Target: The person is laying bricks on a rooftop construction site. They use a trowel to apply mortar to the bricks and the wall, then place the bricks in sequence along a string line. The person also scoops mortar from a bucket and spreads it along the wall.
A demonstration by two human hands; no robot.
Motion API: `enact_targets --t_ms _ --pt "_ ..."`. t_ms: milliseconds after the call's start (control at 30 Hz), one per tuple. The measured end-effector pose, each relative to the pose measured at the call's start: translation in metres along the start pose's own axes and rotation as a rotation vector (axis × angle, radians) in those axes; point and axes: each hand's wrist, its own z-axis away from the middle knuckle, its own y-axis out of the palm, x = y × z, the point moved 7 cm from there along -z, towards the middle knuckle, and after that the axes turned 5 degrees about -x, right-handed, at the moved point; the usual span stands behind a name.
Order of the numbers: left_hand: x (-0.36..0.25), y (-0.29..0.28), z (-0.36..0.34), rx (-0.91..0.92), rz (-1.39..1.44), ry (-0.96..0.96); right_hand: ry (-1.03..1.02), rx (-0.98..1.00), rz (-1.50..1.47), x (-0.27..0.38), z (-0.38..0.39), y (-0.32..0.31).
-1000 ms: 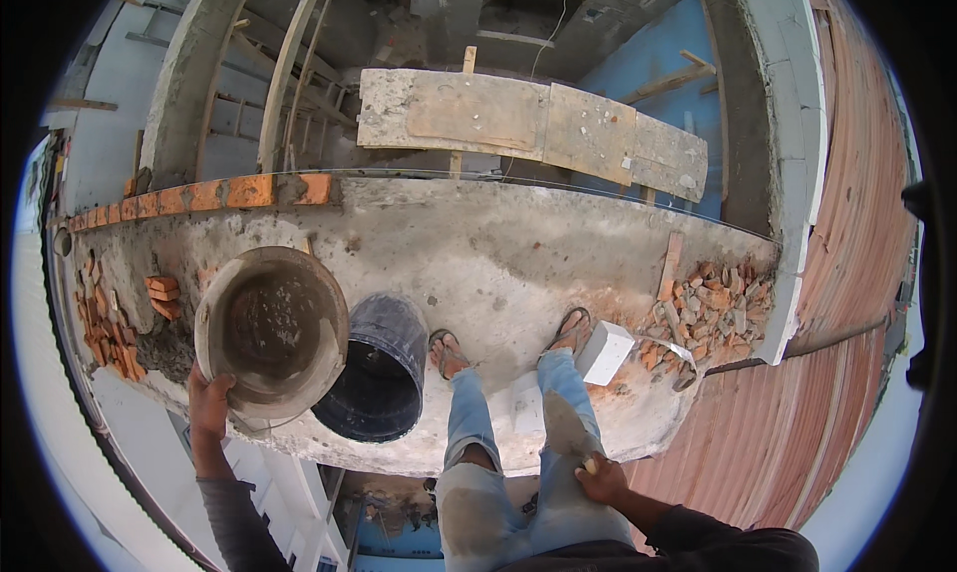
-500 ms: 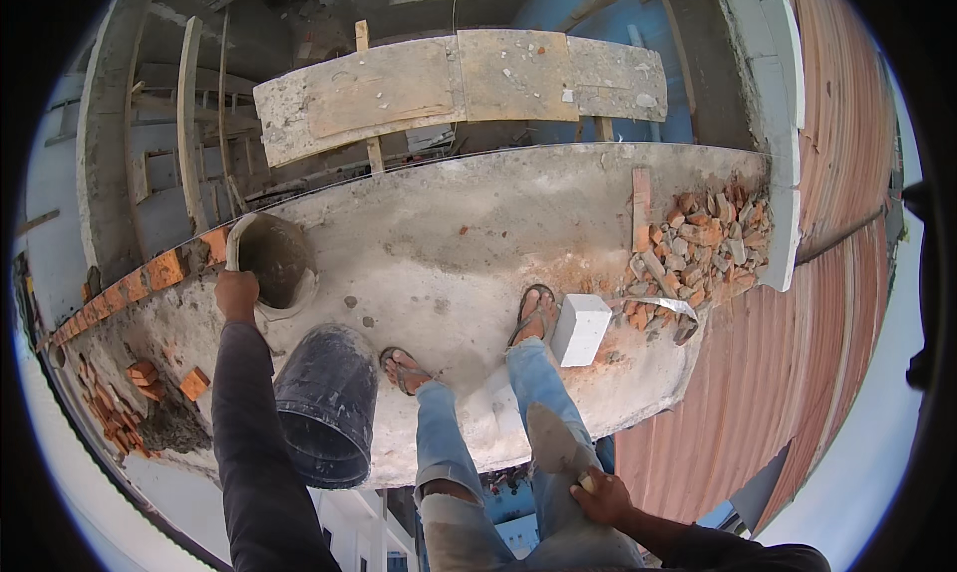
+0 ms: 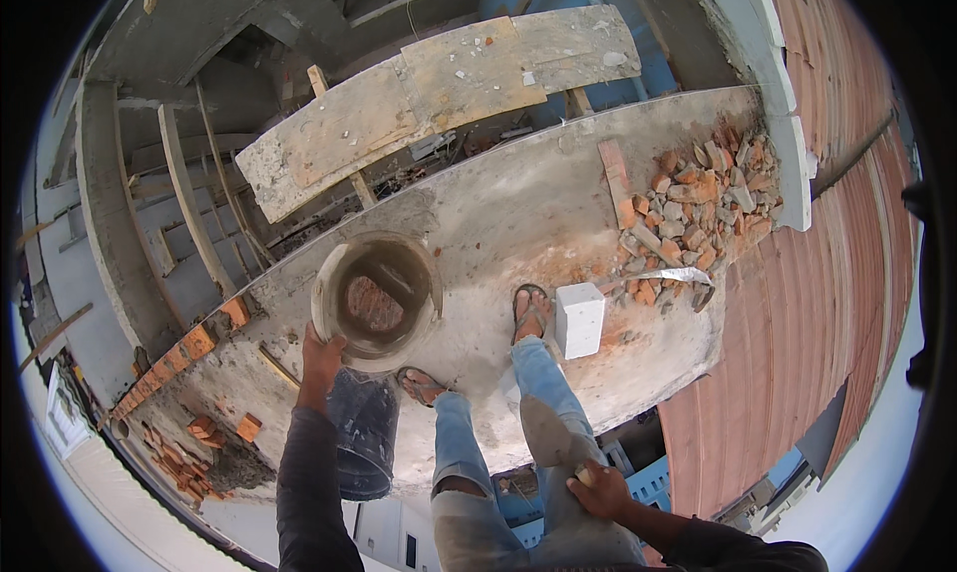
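Observation:
My left hand (image 3: pixel 322 361) is closed on the rim of a mortar-stained bucket (image 3: pixel 433 303) in front of my feet. The bucket's mouth faces me, and a reddish-brown lump of mortar (image 3: pixel 376 303) lies at its bottom. Just below my left hand a dark bucket (image 3: pixel 361 432) lies on its side, partly hidden by my arm. By my right thigh my right hand (image 3: pixel 601 490) grips the handle of a trowel (image 3: pixel 545 428). The trowel's blade is coated in grey and points away from me.
A white block (image 3: pixel 579 321) stands beside my right foot. Broken bricks (image 3: pixel 703 198) are heaped at the right. A brick row (image 3: pixel 164 370) edges the slab (image 3: pixel 488 243) at the left. Beyond the slab's far edge is a drop with a plank walkway (image 3: pixel 459 79); corrugated roofing (image 3: pixel 758 373) lies right.
My left hand has brought the bucket rightward and nearer, turning its mouth so the inside shows. A short wooden stick has come into view on the left. The trowel stays in my right hand.

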Motion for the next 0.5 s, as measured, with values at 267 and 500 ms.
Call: enact_targets --t_ms 267,500 --pt "0.029 -0.04 0.049 -0.162 -0.271 0.207 0.01 0.049 -0.114 -0.019 -0.005 -0.003" --pt "-0.026 -0.01 -0.001 -0.257 -1.191 -0.03 -0.004 -0.047 -0.229 -0.036 -0.009 -0.018"
